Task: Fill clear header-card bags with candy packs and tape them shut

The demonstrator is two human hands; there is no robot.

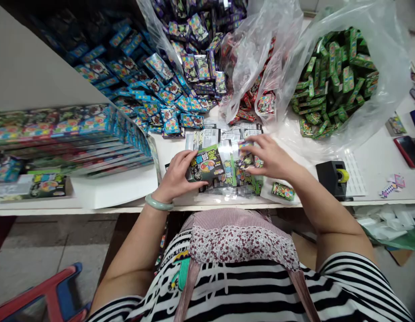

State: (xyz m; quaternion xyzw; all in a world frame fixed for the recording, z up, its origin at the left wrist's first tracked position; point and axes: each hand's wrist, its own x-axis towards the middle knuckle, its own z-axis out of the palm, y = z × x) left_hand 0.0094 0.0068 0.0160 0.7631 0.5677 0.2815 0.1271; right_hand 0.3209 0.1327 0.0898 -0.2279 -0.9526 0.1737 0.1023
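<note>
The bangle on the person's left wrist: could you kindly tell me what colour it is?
The bangle is pale jade green, and it shows best in the head view.

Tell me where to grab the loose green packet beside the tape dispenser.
Pinch the packet by its long edges, coming down from above: it is small and lies flat on the table, so its top faces up and nothing sits on it.
</note>
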